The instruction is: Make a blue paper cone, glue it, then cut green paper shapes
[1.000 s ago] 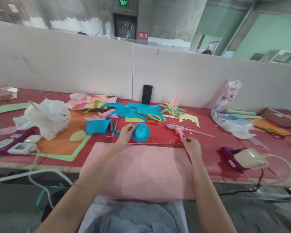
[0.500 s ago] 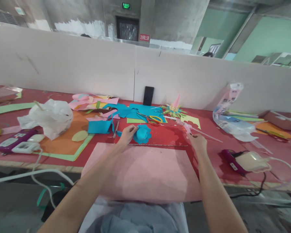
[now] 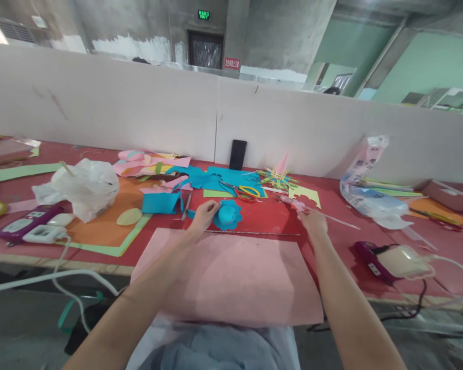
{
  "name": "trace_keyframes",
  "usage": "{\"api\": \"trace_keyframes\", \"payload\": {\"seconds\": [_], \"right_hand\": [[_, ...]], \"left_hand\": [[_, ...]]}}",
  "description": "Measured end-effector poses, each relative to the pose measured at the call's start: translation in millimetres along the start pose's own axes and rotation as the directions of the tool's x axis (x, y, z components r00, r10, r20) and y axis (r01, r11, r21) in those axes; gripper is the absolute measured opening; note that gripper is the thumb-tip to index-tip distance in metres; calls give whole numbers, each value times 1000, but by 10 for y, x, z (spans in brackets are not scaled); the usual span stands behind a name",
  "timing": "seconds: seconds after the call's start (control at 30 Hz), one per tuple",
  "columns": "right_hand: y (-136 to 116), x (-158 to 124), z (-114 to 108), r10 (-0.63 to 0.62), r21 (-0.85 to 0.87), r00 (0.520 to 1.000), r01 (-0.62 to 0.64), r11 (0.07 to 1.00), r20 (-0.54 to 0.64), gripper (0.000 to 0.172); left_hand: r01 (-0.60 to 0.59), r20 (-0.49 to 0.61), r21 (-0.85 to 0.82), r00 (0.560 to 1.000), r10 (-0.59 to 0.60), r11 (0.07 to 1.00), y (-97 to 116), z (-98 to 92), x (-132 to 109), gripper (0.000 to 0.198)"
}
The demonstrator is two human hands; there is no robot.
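Note:
The fingers of my left hand [image 3: 205,216] pinch the left edge of a small blue paper piece [image 3: 227,215] with a scalloped rim and a rounded dome in its middle. It rests on a red board [image 3: 266,218]. Over at the right end of that board, my right hand [image 3: 312,222] is closed on a pink glue gun [image 3: 298,205], its nozzle pointing left. A clear glue stick [image 3: 343,222] sticks out behind it to the right. My fingers partly hide the gun's handle.
Behind the board lie yellow-handled scissors [image 3: 247,192] and blue paper scraps [image 3: 204,177]. A phone [image 3: 238,154] leans against the white partition [image 3: 158,113]. Nearby stands a pink paper cone [image 3: 281,164] on green strips. Purple power strips [image 3: 374,262] with cables sit on both sides. A pink sheet [image 3: 227,277] hangs in front.
My right hand and the glue gun have come down slightly toward the board. The left hand keeps its pinch on the blue paper piece. The whole view has shifted a little.

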State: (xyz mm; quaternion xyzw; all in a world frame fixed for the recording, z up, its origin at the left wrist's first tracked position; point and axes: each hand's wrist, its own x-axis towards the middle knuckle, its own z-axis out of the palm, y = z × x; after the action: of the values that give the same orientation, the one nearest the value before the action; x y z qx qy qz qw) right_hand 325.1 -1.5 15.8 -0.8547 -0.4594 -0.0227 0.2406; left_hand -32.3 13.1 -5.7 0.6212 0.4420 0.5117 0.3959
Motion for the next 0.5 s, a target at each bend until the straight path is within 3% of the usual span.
{"api": "trace_keyframes", "payload": {"seconds": [0.07,0.13,0.2,0.23,0.33,0.4,0.5], "right_hand": [[-181,-104,-76,16,29,1000,-16,999,-16,46],[-415,-244,-150,-94,157,996,95,983,-13,45],[-667,-418,-194,-257,346,964,219,912,66,45],[-788,-515,-199,-351,447,923,249,859,161,47],[-1091,-823,-155,-552,701,743,158,695,380,53],[-1224,-999,-91,-603,747,689,133,652,403,49],[-1312,-1132,28,-654,796,657,134,590,375,41]], "left_hand": [[7,-1,5,1000,-7,1000,22,-1,-12,38],[17,1,-8,1000,-17,1000,59,0,-33,38],[26,5,-31,1000,-26,999,102,2,-55,38],[30,7,-37,1000,-30,999,120,3,-64,37],[31,0,-26,1000,-31,999,146,17,-76,37],[11,-2,-38,1000,-11,999,133,32,-76,38],[-2,-21,-106,1000,0,994,87,57,-70,41]]}}
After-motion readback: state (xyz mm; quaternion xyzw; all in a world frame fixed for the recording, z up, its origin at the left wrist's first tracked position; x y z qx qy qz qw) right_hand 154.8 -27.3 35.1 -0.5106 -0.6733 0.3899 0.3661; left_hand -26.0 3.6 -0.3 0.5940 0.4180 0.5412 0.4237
